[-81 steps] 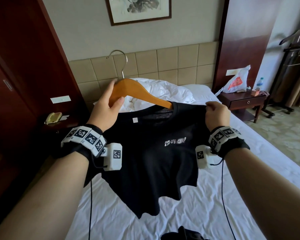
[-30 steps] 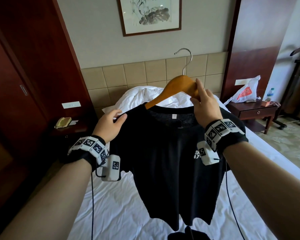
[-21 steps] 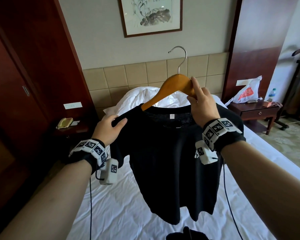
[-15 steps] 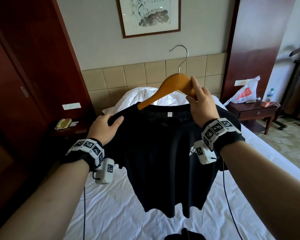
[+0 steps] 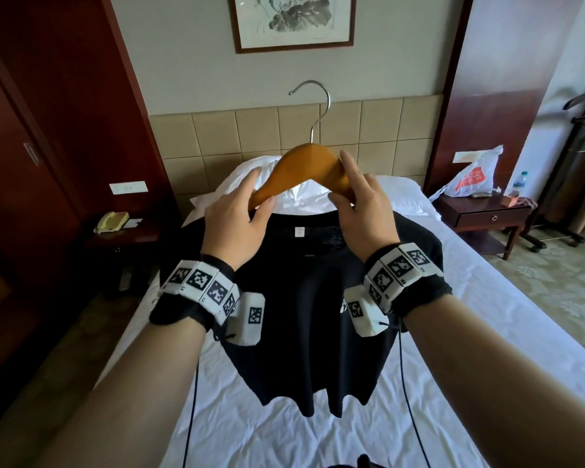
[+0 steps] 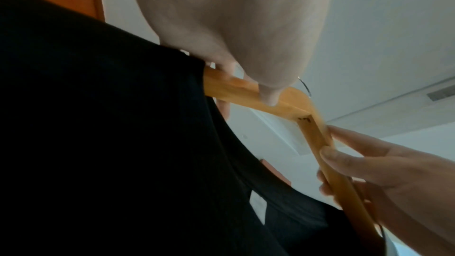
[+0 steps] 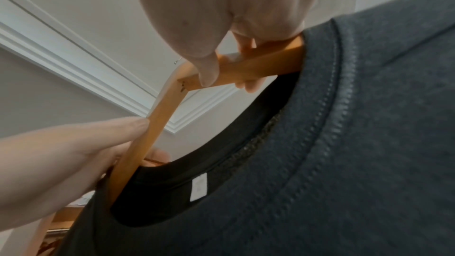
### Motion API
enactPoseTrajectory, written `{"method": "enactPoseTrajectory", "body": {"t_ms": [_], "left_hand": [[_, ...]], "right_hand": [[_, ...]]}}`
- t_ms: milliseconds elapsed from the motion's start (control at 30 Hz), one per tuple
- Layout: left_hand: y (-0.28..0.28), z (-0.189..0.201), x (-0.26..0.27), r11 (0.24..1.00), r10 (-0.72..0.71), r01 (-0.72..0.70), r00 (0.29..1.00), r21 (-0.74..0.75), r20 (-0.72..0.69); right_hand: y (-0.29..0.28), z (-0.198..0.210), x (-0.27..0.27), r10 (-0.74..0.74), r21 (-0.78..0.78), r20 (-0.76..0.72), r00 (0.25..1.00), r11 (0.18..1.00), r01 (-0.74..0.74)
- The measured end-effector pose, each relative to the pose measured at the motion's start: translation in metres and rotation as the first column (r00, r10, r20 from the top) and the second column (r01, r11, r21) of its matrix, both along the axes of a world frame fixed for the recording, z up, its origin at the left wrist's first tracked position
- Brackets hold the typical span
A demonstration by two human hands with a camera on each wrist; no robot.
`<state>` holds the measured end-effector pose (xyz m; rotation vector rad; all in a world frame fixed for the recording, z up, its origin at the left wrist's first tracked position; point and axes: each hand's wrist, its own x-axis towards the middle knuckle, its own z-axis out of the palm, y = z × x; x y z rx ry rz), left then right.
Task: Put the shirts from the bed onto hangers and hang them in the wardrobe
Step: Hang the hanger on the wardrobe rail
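Both my hands now pinch the wooden hanger (image 5: 309, 170): left hand (image 5: 235, 219) has left the sleeve, right hand (image 5: 363, 211) holds on. Black T-shirt (image 5: 304, 298) hangs over the bed (image 5: 487, 298), fully hangered, wardrobe-ready.

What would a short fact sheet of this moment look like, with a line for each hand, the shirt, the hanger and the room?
left hand: fingers pinch the hanger's left arm, near the collar
right hand: fingers pinch the hanger's right arm
hanger: wooden, metal hook up, held above the bed, both arms inside the shirt's neck
shirt: black, white neck label, hangs from the hanger
bed: white sheet, white bedding at its head
nightstand: right of the bed, carries a plastic bag
wardrobe: not clearly in view
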<state>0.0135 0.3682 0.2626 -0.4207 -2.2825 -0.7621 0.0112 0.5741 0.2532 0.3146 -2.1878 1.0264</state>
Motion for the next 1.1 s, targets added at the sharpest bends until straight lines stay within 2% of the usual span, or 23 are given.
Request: {"method": "enactPoseTrajectory", "body": {"t_ms": [233, 433, 533, 833, 1100], "left_hand": [[0.004, -0.027, 0.005, 0.994, -0.093, 0.094, 0.995, 0.058, -0.024], [-0.022, -0.058, 0.021, 0.994, -0.041, 0.024, 0.985, 0.107, 0.167], [-0.047, -0.074, 0.034, 0.989, 0.01, -0.041, 0.977, 0.141, 0.214], [-0.147, -0.099, 0.073, 0.952, 0.179, -0.238, 0.943, 0.194, 0.28], [-0.293, -0.112, 0.127, 0.875, 0.333, -0.388, 0.917, 0.29, 0.221]], "right_hand": [[-0.011, -0.025, 0.003, 0.092, -0.033, 0.05, 0.995, 0.995, -0.09], [-0.038, -0.056, 0.005, 0.177, -0.036, 0.162, 0.971, 0.984, -0.174], [-0.064, -0.073, 0.004, 0.236, -0.035, 0.217, 0.947, 0.972, -0.234], [-0.178, -0.097, 0.013, 0.408, -0.065, 0.31, 0.859, 0.91, -0.409], [-0.336, -0.09, 0.04, 0.541, -0.006, 0.31, 0.781, 0.823, -0.568]]}}
